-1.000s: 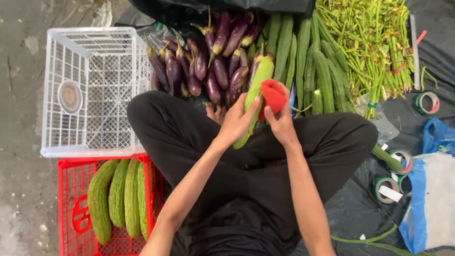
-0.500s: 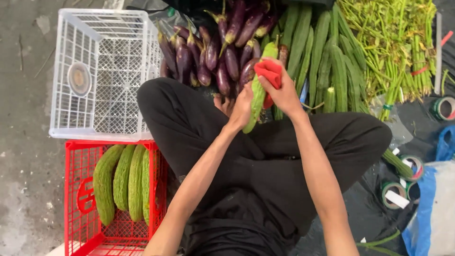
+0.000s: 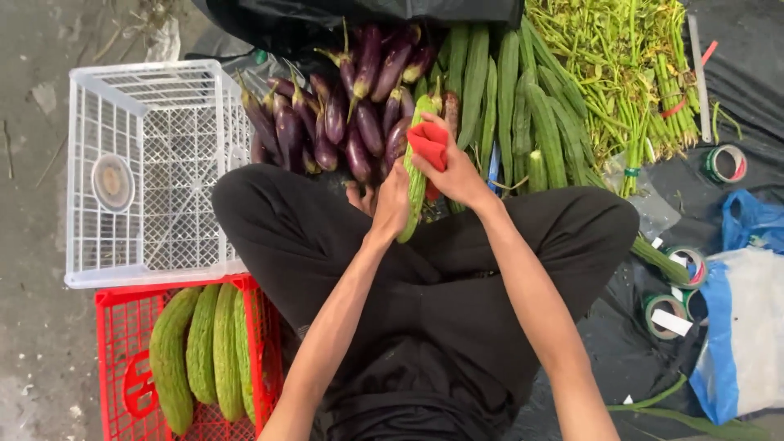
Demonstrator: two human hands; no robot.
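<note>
Dark ground sheet piled with aubergines point(image 3: 351, 114) and long gourds point(image 3: 523, 106). I see my left hand point(image 3: 390, 204) gripping a bitter gourd's point(image 3: 414, 192) lower half, long axis pointing away; right hand point(image 3: 457, 173) presses a red cloth point(image 3: 427, 145) against its upper part.

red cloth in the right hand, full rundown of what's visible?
The red cloth is a small, bright red piece of soft fabric, bunched and folded rather than spread flat. The right hand pinches it from the right and presses it against the upper part of a long, bumpy green gourd, which the left hand grips lower down. It sits above the person's crossed legs, in front of the purple eggplants. Its underside is hidden.
</note>
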